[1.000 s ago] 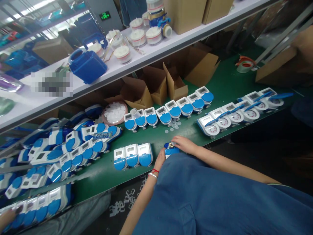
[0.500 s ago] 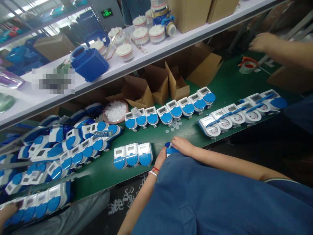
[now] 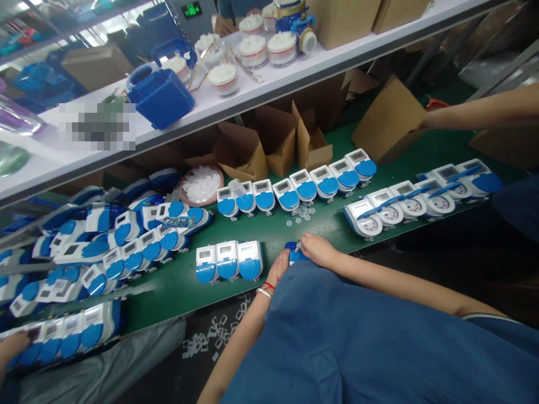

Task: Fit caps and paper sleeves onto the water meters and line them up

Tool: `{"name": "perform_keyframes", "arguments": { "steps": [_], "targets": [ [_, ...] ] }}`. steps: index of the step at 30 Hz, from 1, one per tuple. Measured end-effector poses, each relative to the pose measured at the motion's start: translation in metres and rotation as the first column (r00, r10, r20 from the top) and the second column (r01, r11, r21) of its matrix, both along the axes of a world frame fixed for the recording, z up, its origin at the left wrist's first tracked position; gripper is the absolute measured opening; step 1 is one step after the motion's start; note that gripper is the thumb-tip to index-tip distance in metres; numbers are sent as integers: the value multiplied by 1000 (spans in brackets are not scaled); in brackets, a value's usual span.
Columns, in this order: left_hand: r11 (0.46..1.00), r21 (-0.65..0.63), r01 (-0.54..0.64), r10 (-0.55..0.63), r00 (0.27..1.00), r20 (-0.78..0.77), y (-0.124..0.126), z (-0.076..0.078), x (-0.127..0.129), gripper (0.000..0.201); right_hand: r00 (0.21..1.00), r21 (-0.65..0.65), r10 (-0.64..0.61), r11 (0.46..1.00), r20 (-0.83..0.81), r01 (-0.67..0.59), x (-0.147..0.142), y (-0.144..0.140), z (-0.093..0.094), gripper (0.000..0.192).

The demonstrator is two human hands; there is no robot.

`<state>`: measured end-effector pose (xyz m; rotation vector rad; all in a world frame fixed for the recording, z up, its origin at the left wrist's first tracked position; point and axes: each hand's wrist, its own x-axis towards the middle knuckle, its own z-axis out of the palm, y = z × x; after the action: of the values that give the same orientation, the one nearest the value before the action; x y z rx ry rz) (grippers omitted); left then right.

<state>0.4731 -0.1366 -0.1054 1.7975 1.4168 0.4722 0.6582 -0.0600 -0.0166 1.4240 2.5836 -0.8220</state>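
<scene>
Blue-and-white meter (image 3: pixel 295 255) sits at the near edge of the green bench (image 3: pixel 177 289), gripped by both hands: the left hand (image 3: pixel 278 268) closed on its left side, the right hand (image 3: pixel 316 249) curled over its top. Just left of that meter stand three closed meters (image 3: pixel 228 261); beyond it lie loose clear discs (image 3: pixel 301 213), then a row of meters (image 3: pixel 295 188), then cardboard boxes (image 3: pixel 273 140).
</scene>
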Motion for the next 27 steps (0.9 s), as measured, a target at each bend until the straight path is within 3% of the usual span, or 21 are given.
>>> {"name": "perform_keyframes", "arguments": {
  "steps": [5, 10, 21, 24, 27],
  "targets": [
    [1000, -1, -19, 19, 1000, 2, -3, 2, -3, 46, 996, 67, 84, 994, -43, -81, 9, 3, 4, 15],
    [1000, -6, -27, 27, 1000, -1, -5, 2, -7, 47, 996, 51, 63, 997, -65, -59, 18, 11, 4, 14],
    [1000, 6, -4, 5, 999, -40, -4, 6, -5, 45, 992, 56, 129, 990, 6, -130, 0, 10, 7, 18],
    [1000, 8, 1, -1, 999, -36, -3, 6, -4, 44, 995, 31, 75, 997, 59, -76, -5, 9, 6, 21],
    [1000, 12, 3, -3, 1000, -29, -2, 6, -4, 43, 988, -6, -68, 998, 136, 69, -11, 7, 3, 30]
  ]
}}
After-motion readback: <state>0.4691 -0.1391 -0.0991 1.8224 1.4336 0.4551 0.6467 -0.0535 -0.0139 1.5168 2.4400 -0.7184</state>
